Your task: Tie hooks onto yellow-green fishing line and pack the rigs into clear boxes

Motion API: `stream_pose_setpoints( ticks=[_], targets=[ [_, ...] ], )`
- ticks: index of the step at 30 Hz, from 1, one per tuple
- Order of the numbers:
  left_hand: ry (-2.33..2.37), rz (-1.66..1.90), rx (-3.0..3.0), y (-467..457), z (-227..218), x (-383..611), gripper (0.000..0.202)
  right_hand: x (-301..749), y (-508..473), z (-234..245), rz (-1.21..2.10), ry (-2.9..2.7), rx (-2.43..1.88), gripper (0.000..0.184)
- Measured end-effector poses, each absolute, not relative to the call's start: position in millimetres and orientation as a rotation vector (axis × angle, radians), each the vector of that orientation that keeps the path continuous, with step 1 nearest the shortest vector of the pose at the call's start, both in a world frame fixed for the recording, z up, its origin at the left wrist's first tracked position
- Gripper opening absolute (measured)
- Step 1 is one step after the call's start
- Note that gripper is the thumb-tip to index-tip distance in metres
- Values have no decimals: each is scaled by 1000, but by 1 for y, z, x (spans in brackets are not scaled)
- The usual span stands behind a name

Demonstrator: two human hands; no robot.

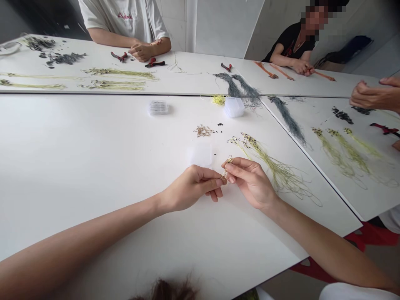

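Observation:
My left hand (193,187) pinches a small gold fishing hook (224,175) between thumb and fingertips. Close against it, my right hand (250,179) has thumb and forefinger closed on a thin yellowish line (230,160) looped by the hook. How the line runs between the fingers is too small to make out. Just beyond my hands lies a clear plastic box (200,154). Past that is a pile of loose gold hooks (203,131), with small black pieces (220,124) beside it. Right of my hands, a bundle of hooks with yellow-green lines (268,156) is spread out.
Farther back are a box of hooks (158,108), a white plastic box (234,107) and yellow line (218,99). Grey line bundles (229,83) and red-handled pliers (155,63) lie across the tables. Co-workers sit opposite; another person's hands (373,93) show at right.

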State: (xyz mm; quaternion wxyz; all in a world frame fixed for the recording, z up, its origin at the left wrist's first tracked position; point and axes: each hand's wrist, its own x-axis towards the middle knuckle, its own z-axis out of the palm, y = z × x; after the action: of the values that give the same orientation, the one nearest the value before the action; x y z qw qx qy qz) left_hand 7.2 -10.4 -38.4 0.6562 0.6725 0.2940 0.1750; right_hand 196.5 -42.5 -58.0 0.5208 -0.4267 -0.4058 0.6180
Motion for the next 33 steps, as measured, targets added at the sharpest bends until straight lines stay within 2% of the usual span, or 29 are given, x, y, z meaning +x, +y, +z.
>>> stream_pose_setpoints(
  ticks=[12,19,26,33],
  targets=[
    [664,340,1540,-10,-43,6,26,198,-43,-61,1490,-943,-1030,3],
    [708,294,1492,-10,-28,5,23,197,-43,-57,1503,-940,-1005,5],
    [680,443,1250,-12,-37,10,29,193,-46,-54,1533,-1002,-978,11],
    [628,506,1172,-13,-43,13,26,191,-46,-55,1520,-1009,-1019,9]
  ],
)
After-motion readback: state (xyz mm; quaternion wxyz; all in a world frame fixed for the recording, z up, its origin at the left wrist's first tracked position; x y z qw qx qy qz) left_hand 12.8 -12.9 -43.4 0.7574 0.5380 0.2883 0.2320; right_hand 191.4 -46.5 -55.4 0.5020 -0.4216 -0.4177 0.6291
